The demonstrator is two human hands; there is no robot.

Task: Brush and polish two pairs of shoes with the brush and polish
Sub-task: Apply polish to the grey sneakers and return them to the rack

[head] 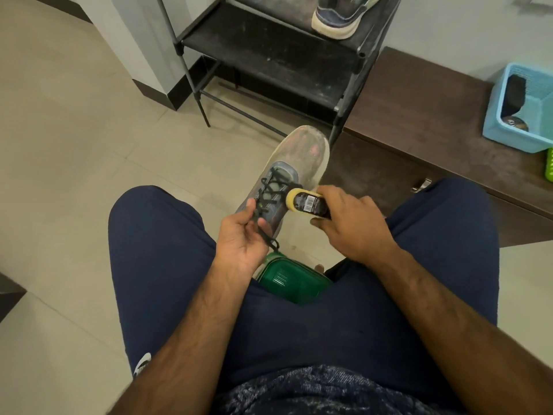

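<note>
A grey sneaker (294, 163) with black laces and a pale worn sole is held up above the floor, toe pointing away from me. My left hand (242, 235) grips it at the heel end, fingers pinching the laces. My right hand (353, 223) is closed around a black polish bottle (312, 206) whose yellow sponge tip (292, 198) touches the sneaker's side by the laces. A second sneaker (341, 16) with a white sole rests on the black shoe rack (269, 55). A black brush (514, 92) lies in the blue basket (502, 127).
I sit with my blue-clad knees apart over a tiled floor. A green stool or box (294, 283) shows between my legs. A dark wooden bench (419, 115) runs along the right wall with the basket on it. A green object (549, 164) sits at the right edge.
</note>
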